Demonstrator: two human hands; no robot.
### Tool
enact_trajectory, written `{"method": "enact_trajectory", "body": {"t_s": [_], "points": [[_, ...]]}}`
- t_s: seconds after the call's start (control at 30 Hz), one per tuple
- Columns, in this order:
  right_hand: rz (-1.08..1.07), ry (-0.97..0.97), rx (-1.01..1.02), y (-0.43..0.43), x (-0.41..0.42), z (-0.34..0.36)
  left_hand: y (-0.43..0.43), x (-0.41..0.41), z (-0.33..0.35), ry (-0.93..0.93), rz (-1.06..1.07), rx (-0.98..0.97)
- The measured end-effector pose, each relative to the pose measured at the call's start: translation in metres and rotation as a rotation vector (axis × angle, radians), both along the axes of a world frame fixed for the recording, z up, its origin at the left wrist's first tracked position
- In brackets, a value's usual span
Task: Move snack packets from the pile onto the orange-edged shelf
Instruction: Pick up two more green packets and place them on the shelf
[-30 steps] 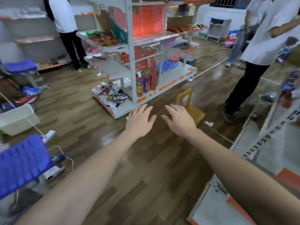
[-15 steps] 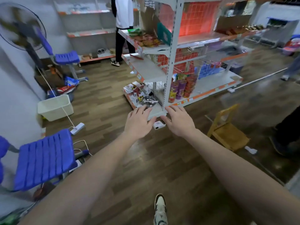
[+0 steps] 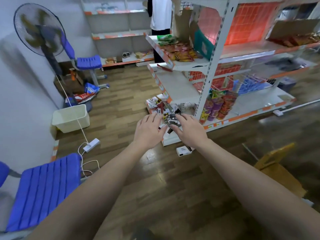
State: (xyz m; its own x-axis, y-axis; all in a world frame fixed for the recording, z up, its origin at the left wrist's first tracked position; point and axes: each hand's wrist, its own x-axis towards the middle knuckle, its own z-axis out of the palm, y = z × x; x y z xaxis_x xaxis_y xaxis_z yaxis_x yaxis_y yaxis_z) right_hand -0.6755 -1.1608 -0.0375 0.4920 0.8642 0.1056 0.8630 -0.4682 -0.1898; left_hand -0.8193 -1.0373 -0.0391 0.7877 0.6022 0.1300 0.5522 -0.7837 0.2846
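Note:
A pile of snack packets, red, white and silver, lies on the bottom board at the near end of the white shelving unit. My left hand and my right hand are stretched out side by side in front of the pile, fingers straight, holding nothing. Above the pile is a bare white shelf with an orange-patterned edge. One level higher, a shelf holds red and yellow packets.
A person in a white top stands behind the unit. Cup noodles stand on the bottom board. On the floor: cream bin, power strip, small white box. Blue chair near left, fan, yellow stool right.
The view has swung left and closer to the shelving unit. Both my hands, still empty and extended, now reach the front of the packet pile.

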Motion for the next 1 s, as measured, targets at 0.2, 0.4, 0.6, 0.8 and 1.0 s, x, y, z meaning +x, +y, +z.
{"method": "enact_trajectory", "body": {"t_s": [0.2, 0.4, 0.6, 0.8, 1.0], "points": [[-0.027, 0.048, 0.008, 0.105, 0.056, -0.01, 0.112, 0.065, -0.013, -0.001, -0.05, 0.003], [-0.093, 0.037, 0.058, 0.217, 0.105, -0.001, 0.228, 0.121, -0.001, -0.02, -0.128, 0.029], [-0.161, 0.056, 0.079, 0.306, 0.145, 0.009, 0.324, 0.176, 0.005, -0.016, -0.196, 0.031], [-0.195, 0.056, 0.113, 0.388, 0.206, 0.004, 0.409, 0.242, -0.002, -0.003, -0.239, 0.045], [-0.198, 0.017, 0.193, 0.477, 0.289, 0.006, 0.501, 0.317, 0.002, 0.024, -0.238, 0.081]]}}
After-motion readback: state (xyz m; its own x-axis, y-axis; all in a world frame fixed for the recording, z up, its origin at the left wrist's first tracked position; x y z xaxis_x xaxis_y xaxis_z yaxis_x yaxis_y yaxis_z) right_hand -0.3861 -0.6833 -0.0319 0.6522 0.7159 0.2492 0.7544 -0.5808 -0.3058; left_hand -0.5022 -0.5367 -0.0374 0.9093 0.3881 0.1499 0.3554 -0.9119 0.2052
